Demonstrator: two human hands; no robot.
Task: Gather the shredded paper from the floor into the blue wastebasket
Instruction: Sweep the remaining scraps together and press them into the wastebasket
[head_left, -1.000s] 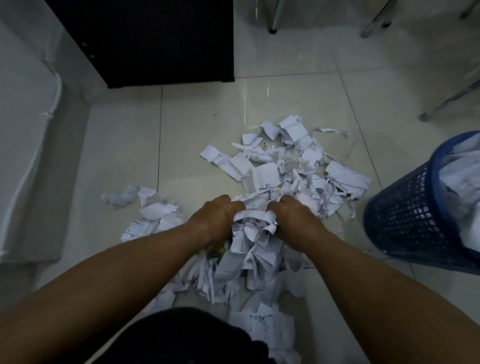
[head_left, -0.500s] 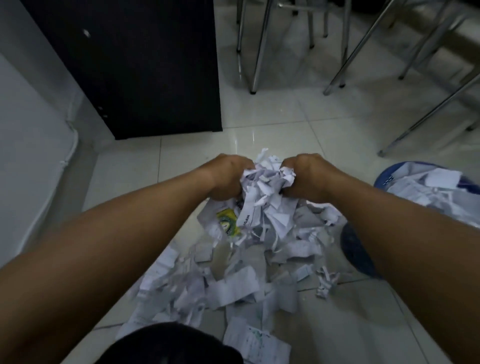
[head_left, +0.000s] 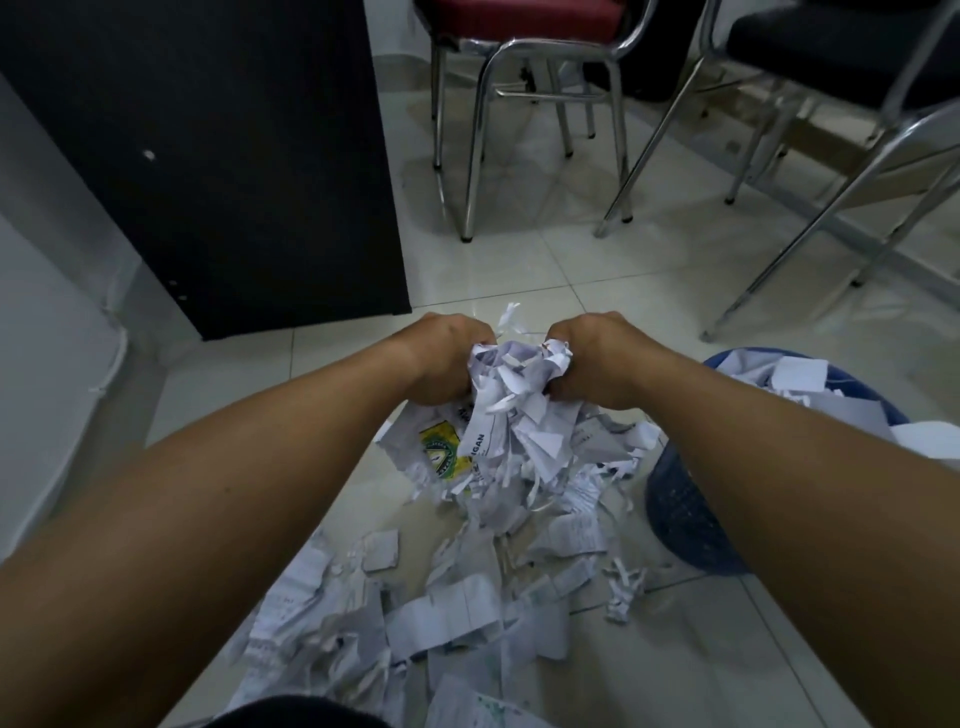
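A bunch of shredded paper (head_left: 511, 410) hangs in the air between my two hands, with strips dangling below and one scrap bearing a yellow-green emblem. My left hand (head_left: 444, 358) grips the bunch's left side and my right hand (head_left: 597, 358) grips its right side. More shredded paper on the floor (head_left: 431, 613) lies spread under my arms. The blue wastebasket (head_left: 685, 519) stands to the right, partly hidden by my right forearm, and holds white paper scraps up to its rim.
A black cabinet (head_left: 234, 156) stands at the back left beside a white wall. Chrome-legged chairs (head_left: 519, 119) stand behind on the pale tiled floor (head_left: 545, 270), their legs reaching toward the basket on the right.
Both hands closed on a bunch in the floor pile and lifted it off the floor. The view tilted up, bringing the chairs into sight.
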